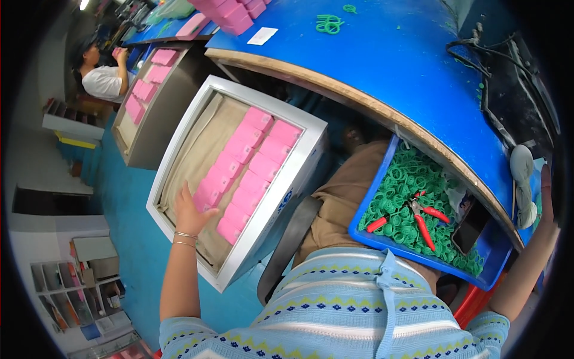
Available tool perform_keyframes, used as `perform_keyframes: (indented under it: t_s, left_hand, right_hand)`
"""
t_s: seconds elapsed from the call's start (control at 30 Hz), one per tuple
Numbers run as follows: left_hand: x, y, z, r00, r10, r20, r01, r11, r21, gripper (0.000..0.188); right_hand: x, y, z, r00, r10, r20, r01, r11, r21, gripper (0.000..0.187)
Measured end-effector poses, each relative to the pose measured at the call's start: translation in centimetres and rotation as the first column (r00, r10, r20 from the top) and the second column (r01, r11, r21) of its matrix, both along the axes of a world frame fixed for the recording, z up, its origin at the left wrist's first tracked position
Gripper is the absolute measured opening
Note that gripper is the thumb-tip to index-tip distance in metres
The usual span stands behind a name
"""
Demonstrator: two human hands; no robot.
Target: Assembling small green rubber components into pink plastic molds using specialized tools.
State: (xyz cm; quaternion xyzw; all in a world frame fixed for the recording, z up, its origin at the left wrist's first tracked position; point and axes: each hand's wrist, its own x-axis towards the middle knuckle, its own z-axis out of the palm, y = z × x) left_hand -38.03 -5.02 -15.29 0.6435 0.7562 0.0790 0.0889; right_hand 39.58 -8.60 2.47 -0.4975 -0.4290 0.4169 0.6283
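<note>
My left hand [190, 214] rests at the near end of a row of small pink boxes [210, 182], its thumb and fingers spread. The fingertips seem to touch the end box, but no box is gripped. Two rows of these boxes stand in a white-framed bin [154, 190] lined with tan cloth. At the far right, my right hand [546, 194] is seen edge-on in shade with its fingers stretched upward. It is beside a grey-white rounded object [522, 167] at the blue table's [388, 66] edge; I make out nothing held.
A blue tray [373, 239] at my lap holds many green coiled rings [394, 191], red-handled cutters [423, 222] and a dark phone [469, 230]. More pink boxes [230, 15] are stacked on the table. Another person [104, 81] sits at the far left beside a second bin [152, 105].
</note>
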Motion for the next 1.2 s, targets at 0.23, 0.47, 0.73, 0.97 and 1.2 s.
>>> perform_keyframes:
  t_s: [0.23,0.47,0.73,0.97,1.2]
  left_hand:
    - [15.4,9.7,-0.9,0.916,-0.369,0.16,0.333,0.918,0.216,0.059]
    - [18.9,16.6,-1.9,0.921,-0.326,0.215,0.36,0.921,-0.148,0.075]
    - [17.9,15.9,-0.6,0.92,-0.242,0.308,0.317,0.922,-0.222,0.066]
    - [27.5,6.0,7.6,0.231,-0.185,0.955,0.08,0.982,0.171,0.038]
    - [35.4,1.1,11.3,0.23,-0.803,0.55,0.65,0.548,0.527,0.039]
  right_hand:
    - [-7.8,0.1,1.1,0.992,-0.062,-0.113,0.068,0.997,0.044,0.024]
    - [-13.0,-3.8,1.1,0.971,-0.183,0.153,0.159,0.974,0.159,0.03]
    - [-18.9,-4.5,-1.4,0.965,-0.075,0.253,0.048,0.993,0.11,0.024]
    - [-23.3,-3.5,-5.9,0.92,0.328,-0.215,-0.359,0.925,-0.123,0.021]
    - [-27.9,-1.7,-8.8,0.865,0.435,-0.252,-0.432,0.899,0.071,0.05]
